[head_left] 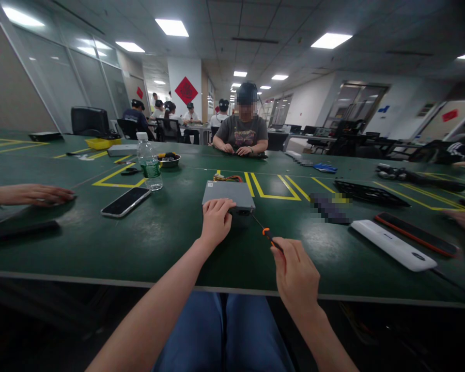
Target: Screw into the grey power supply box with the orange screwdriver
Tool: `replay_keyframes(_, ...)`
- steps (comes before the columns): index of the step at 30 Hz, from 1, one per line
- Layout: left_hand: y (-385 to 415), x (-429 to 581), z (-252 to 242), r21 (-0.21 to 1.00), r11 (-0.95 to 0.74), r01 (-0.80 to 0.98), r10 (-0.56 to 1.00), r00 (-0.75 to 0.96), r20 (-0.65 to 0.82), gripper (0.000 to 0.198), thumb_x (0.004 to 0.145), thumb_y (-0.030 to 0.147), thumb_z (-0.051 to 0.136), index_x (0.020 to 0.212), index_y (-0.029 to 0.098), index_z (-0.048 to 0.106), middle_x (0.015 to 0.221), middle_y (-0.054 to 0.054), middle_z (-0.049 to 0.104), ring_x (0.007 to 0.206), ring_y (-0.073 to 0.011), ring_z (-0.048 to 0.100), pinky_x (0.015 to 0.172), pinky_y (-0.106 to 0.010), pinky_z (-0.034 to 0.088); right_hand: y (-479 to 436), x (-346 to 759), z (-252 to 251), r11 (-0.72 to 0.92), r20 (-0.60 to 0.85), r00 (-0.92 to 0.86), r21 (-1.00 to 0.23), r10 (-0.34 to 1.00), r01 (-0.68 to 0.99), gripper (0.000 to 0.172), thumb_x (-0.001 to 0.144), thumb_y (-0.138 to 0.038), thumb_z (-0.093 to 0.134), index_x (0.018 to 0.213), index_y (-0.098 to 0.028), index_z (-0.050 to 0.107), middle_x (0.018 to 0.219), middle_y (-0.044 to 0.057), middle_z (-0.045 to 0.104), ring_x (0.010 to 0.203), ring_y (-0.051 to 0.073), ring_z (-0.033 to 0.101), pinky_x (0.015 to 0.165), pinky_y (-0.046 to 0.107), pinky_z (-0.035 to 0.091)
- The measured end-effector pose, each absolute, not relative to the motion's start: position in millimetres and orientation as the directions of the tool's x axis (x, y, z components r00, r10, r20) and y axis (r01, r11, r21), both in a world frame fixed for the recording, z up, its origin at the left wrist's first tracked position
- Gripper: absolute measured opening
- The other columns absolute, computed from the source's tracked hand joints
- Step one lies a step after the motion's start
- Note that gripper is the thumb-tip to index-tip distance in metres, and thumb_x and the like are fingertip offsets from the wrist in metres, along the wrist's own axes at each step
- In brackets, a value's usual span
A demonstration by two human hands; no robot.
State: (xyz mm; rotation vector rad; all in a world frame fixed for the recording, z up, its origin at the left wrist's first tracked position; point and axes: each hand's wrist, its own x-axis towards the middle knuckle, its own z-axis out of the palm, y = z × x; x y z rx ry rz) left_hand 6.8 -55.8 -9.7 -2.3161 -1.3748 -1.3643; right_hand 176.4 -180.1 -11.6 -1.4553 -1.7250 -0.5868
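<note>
A grey metal computer power supply (pixel 227 191) sits on the green table in front of me, with a bundle of coloured wires (pixel 228 177) coming out at its far side. My left hand (pixel 217 219) rests on its near top edge, the fingers lying over the casing. In my right hand (pixel 296 271) is a screwdriver (pixel 268 235) with an orange and black handle, my fingers closed round it. The screwdriver's thin shaft points up and left, its tip at the right end of the power supply's near face. Whether the tip sits in a screw is too small to tell.
Left of the power supply are a phone (pixel 126 201), a water bottle (pixel 149 163) and a metal bowl (pixel 169 159). At right lie a white power bank-like device (pixel 391 244) and a black-orange slab (pixel 415 234). A person (pixel 243 129) sits opposite; another person's hand (pixel 34 195) rests at left.
</note>
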Motion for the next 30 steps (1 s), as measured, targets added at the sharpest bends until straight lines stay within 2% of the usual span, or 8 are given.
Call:
replay_keyframes(3,-55.0,7.4,-10.8,0.318,-0.574,0.755,0.645,0.176,0.744,0.031,0.076,0.008,0.044,0.096,0.027,0.057,0.107,0.001,0.062,0.104,-0.0189,0.051,0.093,-0.037,0.031,-185.6,168.2,-6.9,0.278,0.795,-0.027,-0.18,0.606,0.944,0.024,0.088,-0.024,0.039,0.108,-0.015,0.047,0.111,0.015,0.045,0.091,0.02,0.054,0.07,0.034,0.05)
replay_keyframes(5,-54.6,7.5,-11.4,0.316,-0.574,0.756,0.641,0.174,0.747,0.031,0.076,0.007,0.044,0.096,0.026,0.057,0.107,0.001,0.062,0.104,-0.0184,0.051,0.093,-0.037,0.031,-186.6,161.3,-6.7,0.331,0.808,-0.095,-0.128,0.581,0.935,0.024,0.087,-0.018,0.039,0.11,-0.012,0.045,0.111,0.017,0.045,0.096,0.021,0.053,0.074,0.034,0.05)
replay_keyframes(10,-54.4,6.8,-11.8,0.305,-0.584,0.753,0.629,0.182,0.755,0.031,0.074,0.007,0.046,0.097,0.026,0.057,0.108,0.002,0.061,0.105,-0.0174,0.05,0.094,-0.036,0.031,-181.8,160.2,-11.9,0.238,0.848,-0.138,0.014,0.512,0.971,0.018,0.088,-0.02,0.044,0.104,-0.016,0.05,0.091,0.008,0.058,0.07,0.014,0.059,0.058,0.023,0.048)
replay_keyframes(13,-54.7,6.7,-11.6,0.305,-0.583,0.753,0.63,0.181,0.755,0.031,0.075,0.007,0.046,0.097,0.026,0.057,0.107,0.002,0.062,0.104,-0.0173,0.051,0.094,-0.036,0.031,-182.5,165.3,-10.5,0.177,0.824,-0.061,-0.049,0.564,0.983,0.019,0.09,-0.028,0.042,0.102,-0.017,0.052,0.086,0.005,0.06,0.061,0.013,0.058,0.052,0.023,0.045)
replay_keyframes(16,-55.0,7.2,-11.5,0.312,-0.577,0.755,0.635,0.174,0.753,0.032,0.075,0.007,0.045,0.097,0.026,0.057,0.106,0.001,0.062,0.105,-0.0176,0.051,0.093,-0.036,0.031,-185.6,164.1,-8.3,0.214,0.797,-0.038,-0.115,0.603,0.97,0.025,0.09,-0.027,0.038,0.108,-0.013,0.049,0.106,0.014,0.056,0.08,0.019,0.061,0.061,0.029,0.049)
replay_keyframes(19,-55.2,7.7,-11.7,0.311,-0.577,0.755,0.634,0.173,0.754,0.031,0.075,0.007,0.044,0.096,0.026,0.057,0.106,0.001,0.062,0.105,-0.0181,0.051,0.093,-0.036,0.031,-185.9,159.4,-10.4,0.292,0.815,-0.132,-0.047,0.564,0.955,0.024,0.09,-0.019,0.036,0.11,-0.013,0.046,0.111,0.017,0.055,0.093,0.021,0.059,0.071,0.032,0.05)
replay_keyframes(25,-56.0,7.4,-10.9,0.29,-0.57,0.768,0.629,0.182,0.756,0.026,0.077,0.013,0.048,0.098,0.026,0.056,0.109,0.0,0.061,0.105,-0.0187,0.05,0.093,-0.037,0.031,-180.7,165.9,-14.2,0.232,0.826,-0.06,-0.088,0.561,0.969,0.02,0.091,-0.028,0.039,0.101,-0.015,0.051,0.08,0.005,0.064,0.063,0.015,0.061,0.059,0.025,0.046)
replay_keyframes(30,-58.2,6.7,-8.3,0.284,-0.575,0.767,0.625,0.188,0.758,0.019,0.08,0.021,0.05,0.099,0.025,0.056,0.109,0.0,0.061,0.105,-0.0186,0.05,0.093,-0.037,0.03,-184.7,171.0,-10.6,0.256,0.833,0.006,-0.177,0.553,0.951,0.021,0.091,-0.029,0.039,0.102,-0.016,0.051,0.082,0.005,0.065,0.065,0.015,0.062,0.061,0.025,0.045)
